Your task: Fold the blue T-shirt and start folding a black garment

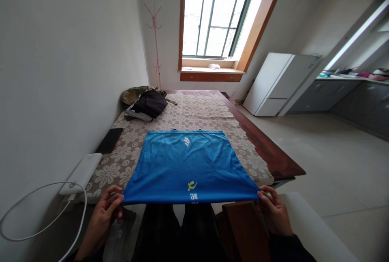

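Blue shirt thin, light, limp; left hand, right hand each pinch near hem corner, cloth stretched between, best gripped there.

I see home interior: long wooden table with lace floral cloth, white refrigerator, grey kitchen cabinets, pink coat stand, wood-framed bay window.
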The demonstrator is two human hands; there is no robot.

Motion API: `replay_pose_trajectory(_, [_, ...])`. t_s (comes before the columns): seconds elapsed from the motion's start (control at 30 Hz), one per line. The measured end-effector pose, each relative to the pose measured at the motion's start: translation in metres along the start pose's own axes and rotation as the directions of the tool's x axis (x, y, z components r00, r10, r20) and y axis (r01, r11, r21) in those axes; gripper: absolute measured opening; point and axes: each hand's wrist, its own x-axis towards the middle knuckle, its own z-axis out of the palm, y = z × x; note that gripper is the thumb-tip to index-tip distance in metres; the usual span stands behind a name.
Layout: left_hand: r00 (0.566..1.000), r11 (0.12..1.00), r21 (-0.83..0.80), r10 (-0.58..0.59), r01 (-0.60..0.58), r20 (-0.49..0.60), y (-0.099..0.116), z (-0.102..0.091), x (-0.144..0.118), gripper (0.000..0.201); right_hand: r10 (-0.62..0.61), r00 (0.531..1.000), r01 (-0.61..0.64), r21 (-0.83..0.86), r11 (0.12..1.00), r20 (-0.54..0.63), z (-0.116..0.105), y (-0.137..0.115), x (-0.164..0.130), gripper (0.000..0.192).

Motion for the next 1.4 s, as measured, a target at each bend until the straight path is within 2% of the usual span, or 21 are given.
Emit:
replay_pose_trajectory(0.17, [0.999,0.998,-0.049,-0.035,0.036,0.016,0.005,-0.009,-0.006,0.058,-0.028,1.0,0.028,-0.012,1.0,0.006,-0.012,-0.006,-0.008,0.045])
replay_pose_trajectory(0.23, [0.999,0.998,-0.055,-0.02,0.021,0.025,0.008,-0.009,-0.006,0.062,-0.045,0.999,0.046,-0.034,0.998,0.015,-0.014,-0.012,-0.007,0.05])
replay_pose_trajectory(0.33, [0.998,0.998,0.016,0.061,-0.061,0.01,0.012,-0.004,-0.005,0.065,-0.096,0.995,0.099,-0.132,0.986,0.029,-0.012,-0.021,-0.003,0.054])
replay_pose_trajectory(0.5, [0.966,0.958,0.194,0.233,-0.209,-0.108,0.011,0.006,-0.007,0.051,-0.274,0.959,0.237,-0.327,0.915,-0.069,-0.005,-0.026,0.002,0.047])
replay_pose_trajectory(0.57, [0.948,0.951,0.154,0.288,-0.267,-0.134,0.007,0.006,-0.009,0.044,-0.344,0.934,0.291,-0.354,0.889,-0.094,-0.005,-0.026,0.002,0.047])
replay_pose_trajectory(0.67, [0.939,0.951,0.033,0.308,-0.307,-0.155,0.006,0.009,-0.01,0.041,-0.419,0.901,0.367,-0.316,0.875,-0.115,-0.002,-0.031,0.008,0.042])
replay_pose_trajectory(0.73, [0.936,0.952,0.037,0.307,-0.305,-0.171,0.015,0.016,-0.004,0.041,-0.414,0.906,0.385,-0.242,0.891,-0.084,0.005,-0.04,0.019,0.038])
replay_pose_trajectory(0.8, [0.934,0.948,0.098,0.315,-0.302,-0.167,0.032,0.027,0.008,0.043,-0.388,0.922,0.376,-0.198,0.905,-0.022,0.017,-0.053,0.039,0.038])
replay_pose_trajectory(0.9, [0.919,0.921,0.225,0.357,-0.317,-0.167,0.062,0.046,0.042,0.049,-0.388,0.921,0.378,-0.283,0.881,0.023,0.044,-0.079,0.081,0.045])
replay_pose_trajectory(1.03, [0.869,0.798,0.494,0.471,-0.346,-0.152,0.09,0.067,0.106,0.053,-0.451,0.888,0.429,-0.517,0.74,0.092,0.083,-0.101,0.149,0.052])
replay_pose_trajectory(1.17, [0.869,0.581,0.755,0.494,-0.304,-0.03,0.093,0.083,0.165,0.052,-0.381,0.895,0.416,-0.739,0.531,0.231,0.115,-0.095,0.204,0.035])
replay_pose_trajectory(1.23, [0.887,0.495,0.827,0.461,-0.268,0.012,0.089,0.089,0.186,0.049,-0.332,0.909,0.395,-0.78,0.485,0.254,0.125,-0.085,0.221,0.024])
replay_pose_trajectory(1.3, [0.901,0.452,0.858,0.433,-0.242,0.026,0.084,0.093,0.201,0.048,-0.309,0.914,0.388,-0.788,0.479,0.263,0.131,-0.074,0.232,0.019])
replay_pose_trajectory(1.4, [0.916,0.447,0.866,0.4,-0.225,0.031,0.08,0.094,0.215,0.048,-0.297,0.919,0.377,-0.805,0.458,0.261,0.132,-0.063,0.239,0.017])
